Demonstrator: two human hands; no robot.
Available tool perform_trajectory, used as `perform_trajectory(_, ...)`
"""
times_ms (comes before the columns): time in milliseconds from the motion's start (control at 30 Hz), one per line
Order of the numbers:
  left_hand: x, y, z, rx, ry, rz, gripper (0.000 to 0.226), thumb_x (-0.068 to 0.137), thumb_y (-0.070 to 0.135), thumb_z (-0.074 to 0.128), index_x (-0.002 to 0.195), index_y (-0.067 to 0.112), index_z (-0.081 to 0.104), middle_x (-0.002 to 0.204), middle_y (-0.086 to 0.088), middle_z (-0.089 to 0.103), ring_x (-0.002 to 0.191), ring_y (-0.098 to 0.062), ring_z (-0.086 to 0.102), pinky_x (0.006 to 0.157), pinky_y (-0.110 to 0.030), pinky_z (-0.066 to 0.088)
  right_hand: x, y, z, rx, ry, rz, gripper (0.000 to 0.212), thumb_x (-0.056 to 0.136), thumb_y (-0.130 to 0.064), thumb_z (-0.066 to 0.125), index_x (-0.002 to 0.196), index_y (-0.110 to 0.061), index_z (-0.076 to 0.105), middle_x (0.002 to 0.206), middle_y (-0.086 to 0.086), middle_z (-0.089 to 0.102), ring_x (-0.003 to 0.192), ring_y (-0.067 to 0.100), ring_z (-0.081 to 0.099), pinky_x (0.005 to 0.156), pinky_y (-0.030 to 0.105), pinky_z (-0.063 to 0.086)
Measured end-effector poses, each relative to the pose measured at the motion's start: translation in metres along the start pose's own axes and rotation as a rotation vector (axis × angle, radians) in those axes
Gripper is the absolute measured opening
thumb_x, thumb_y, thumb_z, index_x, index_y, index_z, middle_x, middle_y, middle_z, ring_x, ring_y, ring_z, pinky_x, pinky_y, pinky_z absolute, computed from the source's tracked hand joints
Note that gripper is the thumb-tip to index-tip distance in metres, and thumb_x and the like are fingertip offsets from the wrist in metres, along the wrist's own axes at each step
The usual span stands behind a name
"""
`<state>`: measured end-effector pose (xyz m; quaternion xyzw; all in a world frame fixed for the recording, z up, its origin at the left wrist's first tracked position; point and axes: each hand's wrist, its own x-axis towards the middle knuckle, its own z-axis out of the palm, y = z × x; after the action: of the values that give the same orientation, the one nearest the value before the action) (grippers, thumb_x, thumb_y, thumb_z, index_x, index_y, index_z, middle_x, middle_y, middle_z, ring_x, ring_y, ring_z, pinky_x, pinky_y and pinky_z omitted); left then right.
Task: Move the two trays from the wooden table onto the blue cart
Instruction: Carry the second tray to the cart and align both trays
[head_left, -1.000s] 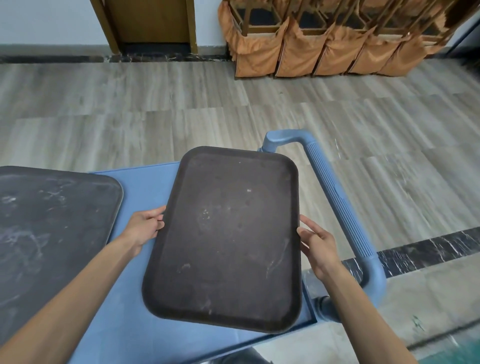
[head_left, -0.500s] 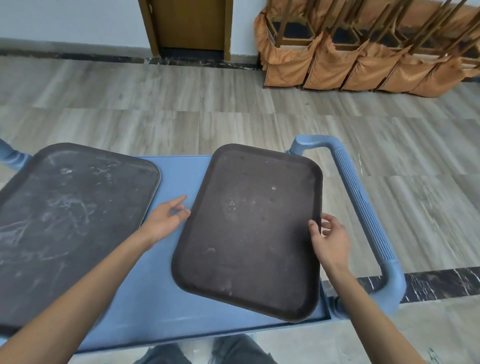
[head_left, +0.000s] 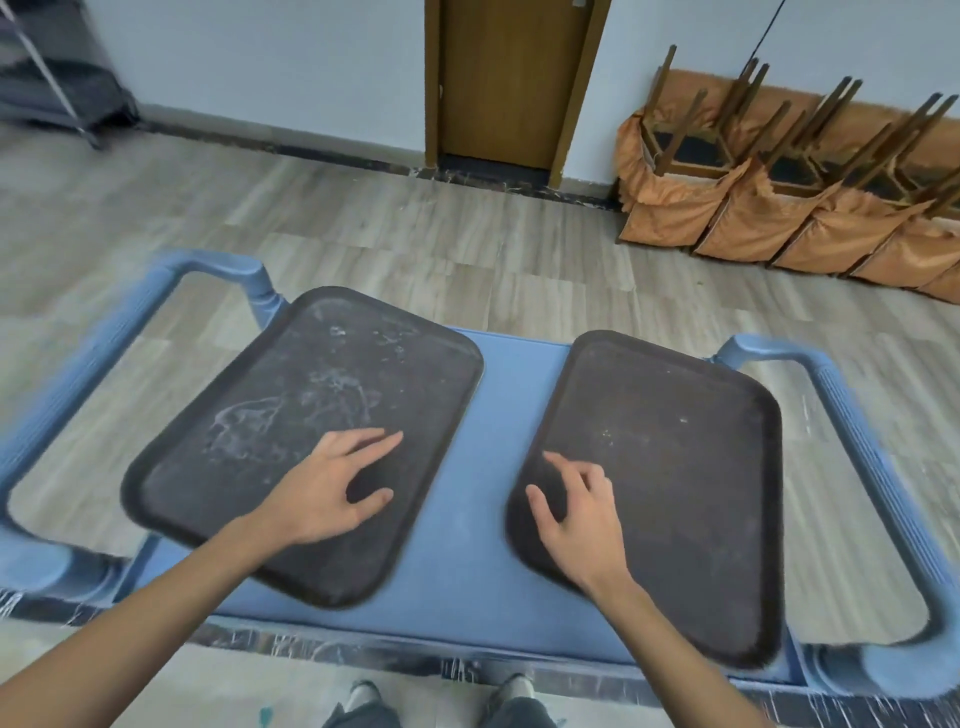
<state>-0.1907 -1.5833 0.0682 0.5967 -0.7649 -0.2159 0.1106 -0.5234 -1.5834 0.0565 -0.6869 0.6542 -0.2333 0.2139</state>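
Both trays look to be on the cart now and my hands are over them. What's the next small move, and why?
Probably nudge the left tray inward and square it. Both trays lie on the blue cart, but the left one sits skewed, its outer corner past the cart top's left edge. The left hand is open above it, so it can push. The right tray lies within the top, under the open right hand.

Two dark trays lie on the blue cart (head_left: 491, 525), apart, blue top showing between them. Left hand (head_left: 332, 486), fingers spread, over the scuffed left tray (head_left: 291, 415). Right hand (head_left: 579, 512), fingers loose, over the right tray (head_left: 685, 467). Contact unclear. Upturned chairs (head_left: 779, 171) by far wall.
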Motion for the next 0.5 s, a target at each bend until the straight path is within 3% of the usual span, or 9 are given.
perform_trajectory(167, -0.057, -0.060, -0.009, 0.089, -0.069, 0.028, 0.069, 0.083, 0.061, 0.056, 0.146, 0.041, 0.037, 0.141, 0.014, 0.046, 0.130, -0.009, 0.034, 0.110, -0.026, 0.032, -0.005, -0.060, 0.061, 0.186, -0.163, 0.090, 0.049, 0.093, -0.028, 0.066, 0.139, -0.020, 0.051, 0.120, 0.005, 0.050, 0.098, 0.020, 0.061, 0.095, 0.034, 0.048)
perform_trajectory(267, -0.083, -0.084, -0.012, 0.065, -0.111, 0.034, 0.071, 0.078, 0.061, 0.060, 0.144, 0.041, 0.042, 0.130, 0.019, 0.047, 0.125, -0.003, 0.033, 0.107, -0.021, 0.031, -0.008, -0.083, 0.088, 0.262, -0.220, 0.184, 0.052, 0.092, -0.020, 0.066, 0.141, -0.016, 0.047, 0.123, 0.010, 0.054, 0.090, 0.017, 0.062, 0.088, 0.024, 0.046)
perform_trajectory(500, -0.118, -0.125, -0.010, 0.081, -0.195, 0.065, 0.050, 0.082, 0.046, 0.065, 0.131, 0.038, 0.056, 0.117, 0.021, 0.053, 0.113, -0.002, 0.044, 0.100, -0.025, 0.040, -0.026, -0.114, 0.126, 0.312, -0.283, 0.283, 0.064, 0.092, -0.012, 0.065, 0.149, -0.014, 0.035, 0.132, 0.008, 0.052, 0.101, 0.015, 0.060, 0.084, 0.017, 0.040)
